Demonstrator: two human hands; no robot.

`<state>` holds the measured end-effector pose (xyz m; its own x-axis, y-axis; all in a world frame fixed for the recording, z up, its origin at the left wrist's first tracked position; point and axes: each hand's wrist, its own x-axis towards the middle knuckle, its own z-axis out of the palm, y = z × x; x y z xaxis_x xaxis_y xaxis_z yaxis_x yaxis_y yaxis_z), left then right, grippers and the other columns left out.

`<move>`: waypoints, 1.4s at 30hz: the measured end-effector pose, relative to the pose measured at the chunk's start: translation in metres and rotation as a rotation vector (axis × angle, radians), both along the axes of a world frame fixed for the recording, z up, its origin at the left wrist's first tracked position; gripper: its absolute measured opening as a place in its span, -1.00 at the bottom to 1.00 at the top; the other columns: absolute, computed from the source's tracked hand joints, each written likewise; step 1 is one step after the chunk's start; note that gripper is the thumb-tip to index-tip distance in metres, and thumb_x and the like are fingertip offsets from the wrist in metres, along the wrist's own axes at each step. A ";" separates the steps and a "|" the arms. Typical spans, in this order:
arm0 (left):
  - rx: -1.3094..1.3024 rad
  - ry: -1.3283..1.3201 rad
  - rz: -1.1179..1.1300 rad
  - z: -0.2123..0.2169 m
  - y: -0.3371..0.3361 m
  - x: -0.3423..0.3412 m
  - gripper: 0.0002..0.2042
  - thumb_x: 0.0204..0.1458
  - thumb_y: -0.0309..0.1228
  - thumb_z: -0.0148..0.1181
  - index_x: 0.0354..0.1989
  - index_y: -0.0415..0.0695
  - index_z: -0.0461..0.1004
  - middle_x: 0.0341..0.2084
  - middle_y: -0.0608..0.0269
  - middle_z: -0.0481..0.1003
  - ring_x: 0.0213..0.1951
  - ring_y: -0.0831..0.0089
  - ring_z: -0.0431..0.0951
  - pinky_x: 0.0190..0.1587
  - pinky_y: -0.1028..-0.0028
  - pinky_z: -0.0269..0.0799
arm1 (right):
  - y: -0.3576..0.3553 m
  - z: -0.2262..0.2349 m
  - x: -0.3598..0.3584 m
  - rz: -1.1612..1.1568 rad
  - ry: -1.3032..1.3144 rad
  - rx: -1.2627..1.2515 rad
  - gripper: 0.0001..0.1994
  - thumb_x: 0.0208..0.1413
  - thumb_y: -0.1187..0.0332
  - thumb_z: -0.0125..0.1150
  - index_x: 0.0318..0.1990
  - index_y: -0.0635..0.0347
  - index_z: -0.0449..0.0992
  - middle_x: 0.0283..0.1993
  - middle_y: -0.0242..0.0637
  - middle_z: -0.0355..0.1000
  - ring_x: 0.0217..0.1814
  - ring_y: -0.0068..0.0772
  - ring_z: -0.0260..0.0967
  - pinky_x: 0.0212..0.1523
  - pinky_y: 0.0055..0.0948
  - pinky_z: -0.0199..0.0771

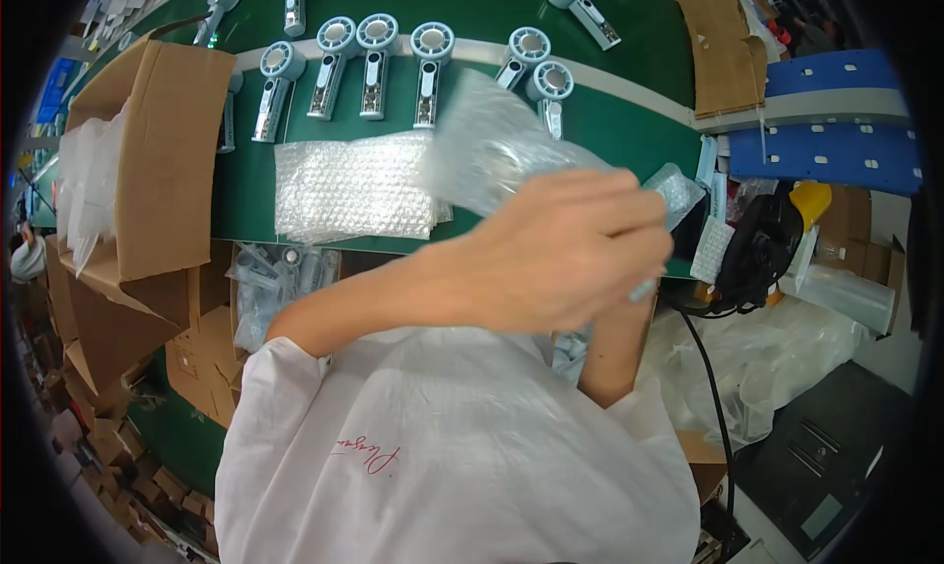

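My left hand (580, 249) reaches across my body to the right, its fingers curled closed. A small pale blue bit (641, 291) shows under its fingertips, too little to name. A clear bubble-wrap bag (492, 141), blurred by motion, rises just beyond the knuckles; which hand grips it is hidden. Behind the left hand, my right forearm (615, 353) comes up, and the right hand itself is covered. A flat stack of bubble-wrap bags (354, 185) lies to the left on the green table. Several pale blue handheld fans (377, 67) lie in a row beyond it.
An open cardboard box (162, 161) with clear plastic stands at the left table edge. Below the edge are bagged parts (280, 284). On the right are a wrapped piece (676, 192), a black bag (762, 244), a hanging black cable (710, 367) and a blue rack (826, 151).
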<state>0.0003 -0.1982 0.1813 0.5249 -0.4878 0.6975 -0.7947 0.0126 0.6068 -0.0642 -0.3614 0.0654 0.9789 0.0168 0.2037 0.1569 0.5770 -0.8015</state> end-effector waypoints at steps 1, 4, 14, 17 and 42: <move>-0.043 0.027 -0.042 0.003 -0.006 -0.001 -0.93 0.00 -0.58 0.19 -0.40 -0.17 0.42 -0.43 0.25 0.33 -0.47 0.37 0.22 -0.40 0.47 0.20 | -0.012 0.003 0.006 -0.064 -0.234 -0.166 -0.52 0.06 0.47 0.28 0.17 0.20 0.35 0.05 -0.28 0.45 -0.01 -0.52 0.37 0.11 -0.55 0.36; -0.081 0.181 -0.090 0.008 -0.009 -0.004 -0.95 0.04 -0.57 0.16 -0.40 -0.18 0.41 -0.44 0.26 0.33 -0.49 0.41 0.21 -0.40 0.50 0.20 | -0.055 0.097 -0.010 -0.303 0.356 -0.731 -0.77 0.12 0.49 0.22 -0.06 0.34 0.52 -0.22 -0.32 0.49 -0.27 -0.59 0.30 -0.12 -0.64 0.31; -0.302 0.889 -0.267 0.004 -0.052 0.005 -0.94 0.14 -0.56 0.08 -0.39 -0.22 0.39 -0.48 0.28 0.32 -0.52 0.48 0.22 -0.40 0.54 0.22 | -0.067 0.081 -0.024 -0.515 0.011 -0.224 -0.81 0.18 0.30 0.17 -0.44 0.12 0.38 -0.43 -0.43 0.40 -0.44 -0.70 0.19 -0.38 -0.69 0.22; -0.300 0.884 -0.278 -0.003 -0.058 0.001 -0.93 0.15 -0.55 0.08 -0.39 -0.22 0.39 -0.50 0.29 0.32 -0.51 0.48 0.24 -0.40 0.53 0.22 | -0.061 0.062 -0.026 -0.023 0.351 0.433 -0.78 0.23 0.18 0.09 -0.33 0.13 0.39 -0.33 -0.32 0.46 -0.37 -0.54 0.33 -0.33 -0.56 0.36; 0.750 0.443 0.694 -0.122 0.120 -0.018 -0.69 0.01 -0.22 0.34 -0.32 -0.12 0.35 -0.51 0.27 0.40 -0.50 0.26 0.35 -0.23 0.31 0.26 | -0.076 -0.042 0.018 -0.966 0.613 -1.521 -0.42 -0.15 0.17 0.48 0.02 0.32 0.50 0.38 0.12 0.00 0.21 0.13 0.22 0.16 -0.15 0.35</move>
<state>-0.0174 -0.0777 0.0595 0.9769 -0.2111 0.0325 -0.1981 -0.8391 0.5066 -0.0461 -0.4377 0.0236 0.6837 -0.6972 0.2156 -0.5137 -0.6697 -0.5363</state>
